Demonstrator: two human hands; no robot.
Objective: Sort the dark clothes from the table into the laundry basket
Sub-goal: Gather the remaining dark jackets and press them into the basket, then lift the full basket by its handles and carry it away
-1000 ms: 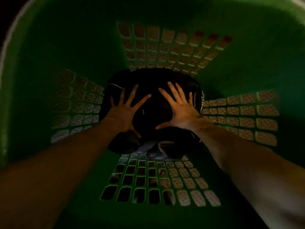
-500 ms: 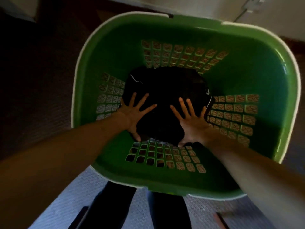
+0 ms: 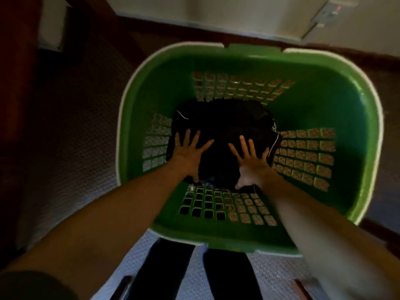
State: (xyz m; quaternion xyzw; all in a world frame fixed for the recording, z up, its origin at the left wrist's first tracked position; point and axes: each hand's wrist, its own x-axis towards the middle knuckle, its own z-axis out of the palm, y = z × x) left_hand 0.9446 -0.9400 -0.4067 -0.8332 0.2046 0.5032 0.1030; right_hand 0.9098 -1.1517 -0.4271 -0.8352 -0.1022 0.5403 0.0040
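Green basket (image 3: pixel 138 118) on carpet; both arms reach in, left hand (image 3: pixel 187 153) and right hand (image 3: pixel 251 162) with fingers spread flat on dark clothes (image 3: pixel 223 131) at bottom, gripping nothing. Tabletop unseen, so remaining clothes unknown.

View: a second ago the green laundry basket (image 3: pixel 357 135) filled my whole frame; now I've pulled my head back and its whole white rim shows mid-frame.
Surroundings: carpet, wall and my dark trouser legs (image 3: pixel 168 269) have come into sight.
Hands: my left hand (image 3: pixel 188 154) and right hand (image 3: pixel 251 163) have slid to the near edge of the dark clothes (image 3: pixel 223 126).
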